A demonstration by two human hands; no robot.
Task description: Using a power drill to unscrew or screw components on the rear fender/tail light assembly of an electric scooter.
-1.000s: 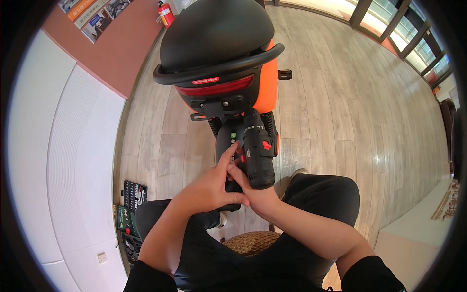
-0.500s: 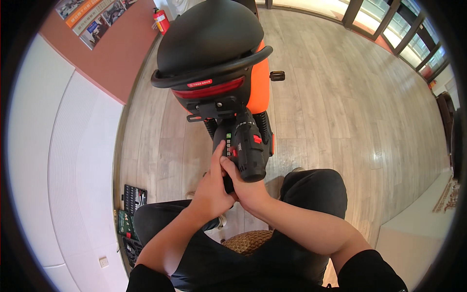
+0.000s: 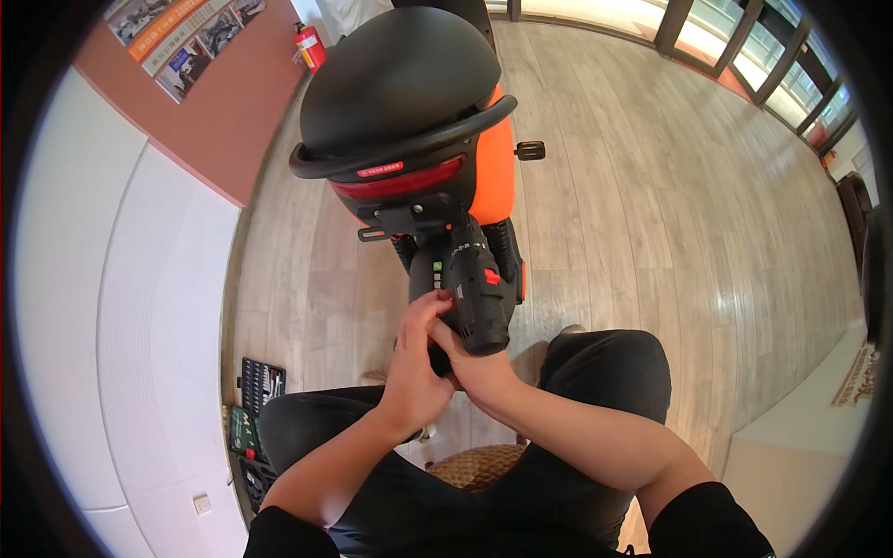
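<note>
The fingers of the right hand [image 3: 473,365] look wrapped about the handle of a black power drill [image 3: 480,302], though most of that grip is hidden beneath the tool from here. The left hand [image 3: 416,367] comes in from the other side, its fingers bent and resting against the near side of the drill and the right hand; how tightly they close, I can't tell. The drill sits above the black rear mudguard [image 3: 426,256] of an orange-and-black scooter, its nose pointing up to the right end of the dark bracket [image 3: 400,216] below the red tail light [image 3: 398,184]. What the tip meets there is out of my sight.

To do this well, I'd keep the drill's body straight in line with whatever the tip bears on, push evenly from behind, and squeeze the trigger gently. The second hand should steady the handle against twisting, its fingers well away from the turning nose. I'd mind the tail light and painted orange panel [image 3: 495,167] too: a slip so close could scratch either.
</note>
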